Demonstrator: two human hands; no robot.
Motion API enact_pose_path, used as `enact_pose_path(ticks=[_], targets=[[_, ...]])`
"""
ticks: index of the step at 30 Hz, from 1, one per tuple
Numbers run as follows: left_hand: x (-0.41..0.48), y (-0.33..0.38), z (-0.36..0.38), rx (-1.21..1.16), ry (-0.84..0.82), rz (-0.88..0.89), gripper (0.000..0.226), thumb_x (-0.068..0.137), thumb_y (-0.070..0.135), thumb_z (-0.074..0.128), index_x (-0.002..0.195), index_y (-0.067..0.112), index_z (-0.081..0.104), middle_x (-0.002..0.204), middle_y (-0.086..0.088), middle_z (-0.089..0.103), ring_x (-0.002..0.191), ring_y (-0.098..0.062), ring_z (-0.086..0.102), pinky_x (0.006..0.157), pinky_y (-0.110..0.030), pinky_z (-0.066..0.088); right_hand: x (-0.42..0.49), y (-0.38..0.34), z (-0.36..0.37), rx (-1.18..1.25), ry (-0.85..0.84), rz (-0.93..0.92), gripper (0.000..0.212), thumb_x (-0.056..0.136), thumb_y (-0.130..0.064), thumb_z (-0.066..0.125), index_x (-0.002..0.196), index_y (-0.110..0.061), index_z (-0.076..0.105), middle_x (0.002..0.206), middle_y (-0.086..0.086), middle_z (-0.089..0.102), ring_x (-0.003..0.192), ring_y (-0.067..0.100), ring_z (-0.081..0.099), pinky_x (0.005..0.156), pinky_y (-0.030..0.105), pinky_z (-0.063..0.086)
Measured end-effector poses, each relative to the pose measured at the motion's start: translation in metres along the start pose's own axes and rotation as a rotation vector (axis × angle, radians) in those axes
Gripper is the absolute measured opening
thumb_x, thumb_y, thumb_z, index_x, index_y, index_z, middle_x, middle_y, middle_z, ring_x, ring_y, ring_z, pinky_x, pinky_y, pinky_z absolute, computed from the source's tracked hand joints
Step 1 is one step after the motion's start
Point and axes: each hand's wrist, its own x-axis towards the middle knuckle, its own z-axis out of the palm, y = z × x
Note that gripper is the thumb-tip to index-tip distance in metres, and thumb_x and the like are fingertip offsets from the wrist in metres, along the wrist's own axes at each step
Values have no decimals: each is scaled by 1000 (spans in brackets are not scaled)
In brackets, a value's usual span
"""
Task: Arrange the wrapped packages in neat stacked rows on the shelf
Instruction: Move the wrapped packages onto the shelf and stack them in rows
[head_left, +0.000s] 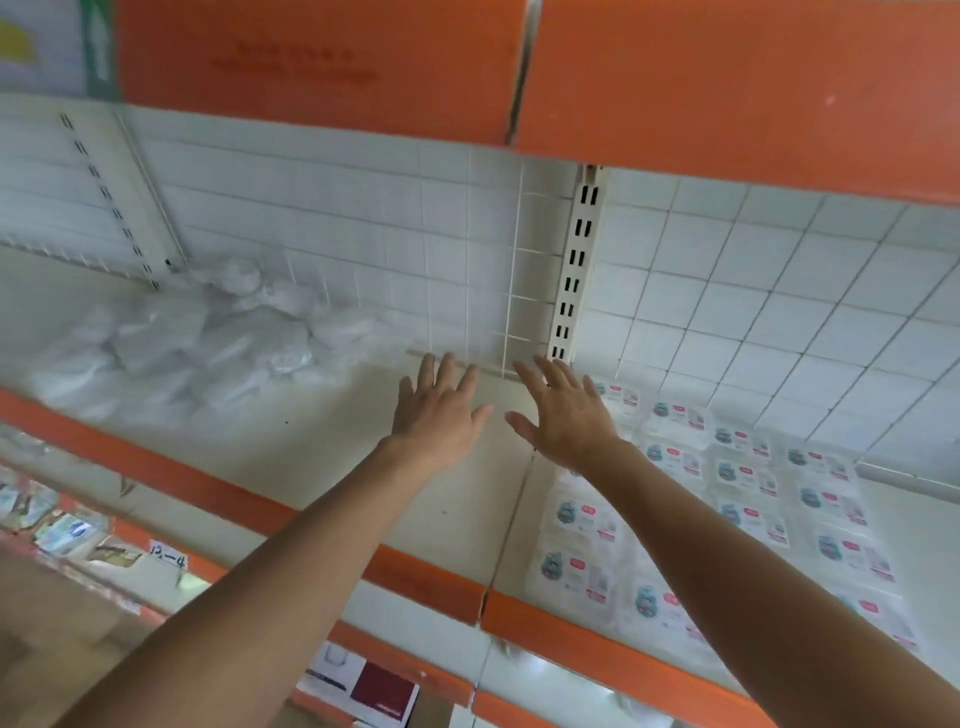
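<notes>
A: Was anything held?
B: No. The left hand (436, 415) and right hand (563, 418) were spread open over the bare shelf (358, 467), between the packages (748, 499) in rows and a loose pile (182, 348).

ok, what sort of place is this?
Probably a shop aisle: gondola shelving with a slotted upright and orange edge strips, identical labelled packages laid in rows on the right, and a handwritten tag on the lower shelf's edge.
</notes>
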Motion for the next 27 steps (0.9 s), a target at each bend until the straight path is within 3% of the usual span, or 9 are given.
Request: enact_pose_path(ticks=[8, 15, 19, 23, 25, 27], targets=[[-4, -124, 3, 7, -27, -29, 61, 103, 46, 22, 154, 18, 5, 162, -9, -3, 149, -29, -7, 120, -49, 9, 60, -115, 30, 17, -27, -26, 73, 96, -58, 35, 154, -26, 3, 162, 1, 4, 149, 23, 7, 120, 47, 14], [2, -202, 14, -19, -96, 121, 58, 104, 36, 29, 153, 11, 11, 161, -11, 1, 149, -28, 1, 119, -44, 15, 98, -189, 55, 126, -83, 48, 74, 96, -46, 46, 154, -25, 6, 162, 2, 5, 145, 25, 22, 110, 44, 35], [5, -217, 8, -81, 38, 236, 47, 102, 26, 35, 147, 11, 29, 157, -11, 20, 142, -28, 22, 110, -40, 30, 116, -201, 52, 150, -49, 138, 71, 96, -37, 48, 154, -26, 8, 161, 3, 7, 143, 27, 25, 106, 46, 39], [15, -225, -3, -52, 250, 311, 37, 97, 20, 40, 133, 13, 48, 140, -8, 42, 129, -29, 35, 100, -39, 34, 134, -202, 47, 121, -15, 188, 69, 96, -33, 49, 153, -26, 12, 160, 5, 10, 143, 27, 23, 107, 47, 37], [23, -232, -7, -15, 296, 266, 33, 95, 21, 42, 125, 13, 52, 136, -8, 43, 129, -30, 34, 101, -40, 31, 142, -201, 47, 117, -28, 197, 69, 96, -31, 50, 153, -27, 12, 160, 5, 10, 144, 27, 21, 108, 47, 36], [31, -239, -7, 11, 258, 177, 35, 96, 25, 42, 128, 14, 47, 145, -11, 34, 137, -33, 23, 108, -44, 24, 150, -200, 47, 110, -56, 209, 69, 95, -29, 50, 153, -27, 13, 160, 6, 8, 144, 27, 20, 109, 48, 35]])
